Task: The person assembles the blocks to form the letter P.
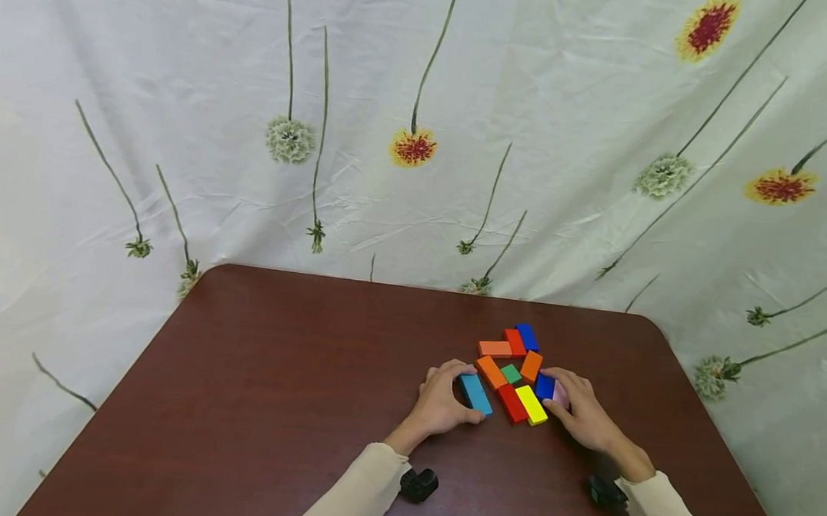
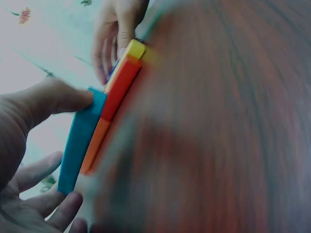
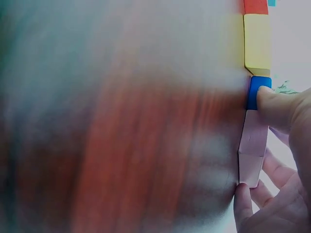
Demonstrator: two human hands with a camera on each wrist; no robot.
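My left hand holds a light-blue wooden block lengthwise, thumb at its near end and fingertips at its far end. In the left wrist view, this light-blue block stands close beside a red block and an orange block. My right hand pinches a blue block, its thumb and index finger at the two ends. A purple block sits under that palm, partly hidden. In the right wrist view, the thumb presses the blue block, while other fingertips touch the purple block.
Between the hands lie a yellow block, a green block and two orange blocks, one at the left. Farther back are another orange, a red and a blue block. A dark brown table meets a flowered cloth.
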